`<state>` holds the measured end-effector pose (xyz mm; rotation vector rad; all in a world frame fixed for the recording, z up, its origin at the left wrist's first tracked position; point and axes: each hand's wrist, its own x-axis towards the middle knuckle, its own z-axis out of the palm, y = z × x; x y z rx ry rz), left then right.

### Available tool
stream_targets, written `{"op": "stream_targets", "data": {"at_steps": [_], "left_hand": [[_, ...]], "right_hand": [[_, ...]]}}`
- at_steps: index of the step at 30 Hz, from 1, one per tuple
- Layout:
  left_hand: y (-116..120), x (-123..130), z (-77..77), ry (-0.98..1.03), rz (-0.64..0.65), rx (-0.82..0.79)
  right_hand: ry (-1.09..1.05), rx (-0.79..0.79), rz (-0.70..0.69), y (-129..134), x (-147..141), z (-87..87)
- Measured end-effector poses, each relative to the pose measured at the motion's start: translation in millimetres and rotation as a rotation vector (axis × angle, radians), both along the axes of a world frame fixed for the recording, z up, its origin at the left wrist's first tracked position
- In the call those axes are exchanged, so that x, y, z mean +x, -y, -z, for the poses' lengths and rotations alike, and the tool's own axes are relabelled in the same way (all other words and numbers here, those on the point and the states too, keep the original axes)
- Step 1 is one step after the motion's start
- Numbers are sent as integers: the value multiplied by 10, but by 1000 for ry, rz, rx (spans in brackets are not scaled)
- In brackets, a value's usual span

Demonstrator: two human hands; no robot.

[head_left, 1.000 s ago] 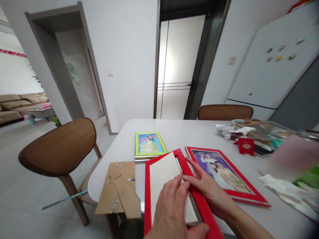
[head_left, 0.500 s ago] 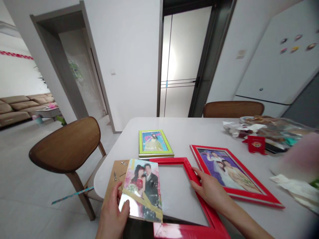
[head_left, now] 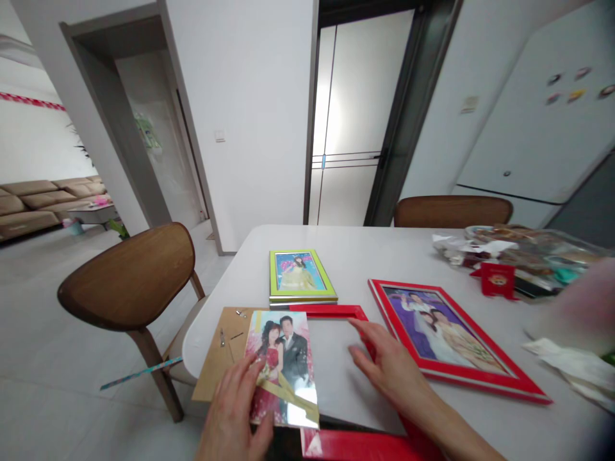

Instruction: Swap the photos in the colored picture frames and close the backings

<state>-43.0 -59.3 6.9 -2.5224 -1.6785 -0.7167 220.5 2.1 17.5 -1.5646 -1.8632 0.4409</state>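
Note:
A wedding photo (head_left: 288, 358) with a tan ribbon-like band across its lower part lies tilted over the left part of an empty red picture frame (head_left: 336, 311). My left hand (head_left: 235, 403) rests on the photo's lower left side, fingers stretched over its surface and thumb by its bottom edge. My right hand (head_left: 384, 358) is over the frame's right side, fingers apart and holding nothing; it hides much of that side. Under the photo's left edge shows a brown backing board (head_left: 216, 358) with small metal fittings on it.
A green-framed photo (head_left: 302, 275) lies beyond the red frame. To the right is another red-framed photo (head_left: 446, 333). Plastic-wrapped items (head_left: 542, 246), a small red box-like item (head_left: 498, 280) and crumpled tissue (head_left: 567, 365) sit farther right. A wooden chair (head_left: 129, 282) stands left of the white table (head_left: 365, 246).
My left hand has shifted right, from the photo's left edge onto its face. The right hand has moved left and up off the frame's side, fingers now over the opening. The photo moved slightly right.

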Motion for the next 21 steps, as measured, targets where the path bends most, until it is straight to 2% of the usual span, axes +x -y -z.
{"op": "stream_targets", "data": {"at_steps": [3,6,9,12,14,16,19,21], "left_hand": [[21,132,62,-47,156,10],[-15,236,161,-88,183,22],[-87,265,218,-67,179,82],[-160,234,162,66,184,198],[-191,223,57,233,185,227],[-194,262,-78,461,124,172],[-150,458,-261,931,-70,-28],[-117,646,-325,1265,-125,-213]], "right_hand": [[-459,-331,-115,51,-340,9],[-863,-542,-138,65,-638,11],[-1116,-551,-132,66,-793,-97],[-1236,-507,-227,85,-853,-302],[-1268,-468,-267,105,-876,-415],[-1268,-438,-247,125,-887,-450],[-1243,-490,-161,149,-856,-352],[-1267,-526,-127,162,-784,-247]]}}
